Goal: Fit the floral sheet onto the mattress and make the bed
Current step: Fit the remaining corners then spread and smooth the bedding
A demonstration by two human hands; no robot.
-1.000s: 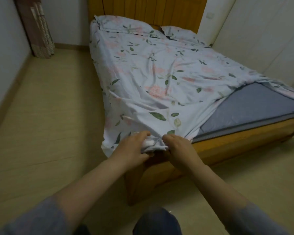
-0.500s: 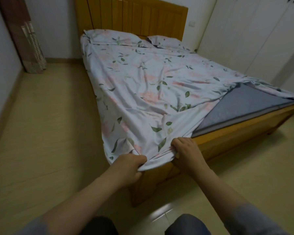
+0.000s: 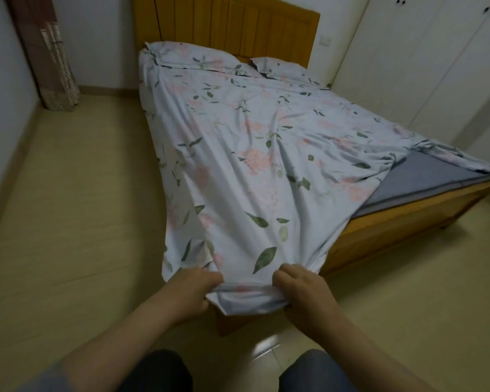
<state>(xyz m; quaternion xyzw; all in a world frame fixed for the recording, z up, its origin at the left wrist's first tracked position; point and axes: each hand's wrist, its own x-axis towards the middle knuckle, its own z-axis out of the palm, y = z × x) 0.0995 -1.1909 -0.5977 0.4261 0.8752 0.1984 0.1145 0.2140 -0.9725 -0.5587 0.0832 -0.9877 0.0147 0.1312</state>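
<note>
Floral sheet (image 3: 246, 171) corner | left hand (image 3: 191, 292), right hand (image 3: 303, 295) gripping

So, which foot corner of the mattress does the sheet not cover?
The corner beside the wardrobe: grey mattress shows there. The near one lies under the floral sheet gripped by the left hand and right hand.
</note>
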